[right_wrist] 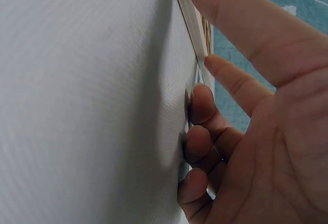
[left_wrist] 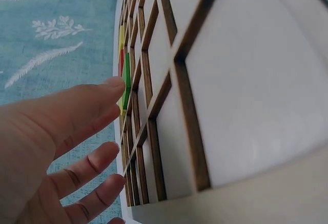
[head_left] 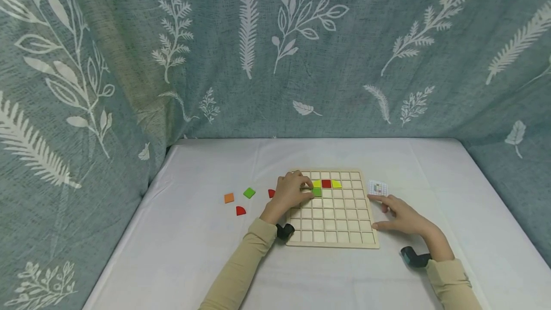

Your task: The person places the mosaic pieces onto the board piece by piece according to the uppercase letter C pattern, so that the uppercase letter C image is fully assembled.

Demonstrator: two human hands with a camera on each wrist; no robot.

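Observation:
A wooden grid board (head_left: 329, 224) lies on the table. My left hand (head_left: 292, 190) is over its upper left part, the thumb and a fingertip at the left side of a green square tile (head_left: 316, 192). In the left wrist view the thumb (left_wrist: 82, 101) overlaps the green tile's (left_wrist: 126, 80) edge, the other fingers spread apart. Beyond the green tile sit a yellow piece (head_left: 316, 184), a red square tile (head_left: 326, 183) and another yellow piece (head_left: 336, 184), in one row. My right hand (head_left: 403, 215) rests thumb and index fingertips against the board's right edge.
Left of the board lie an orange square tile (head_left: 229, 198), a green tile (head_left: 249, 193) and a red quarter-round piece (head_left: 240, 211). Another red piece (head_left: 271, 193) is partly behind the left hand. A small printed pattern card (head_left: 378, 188) lies right of the board.

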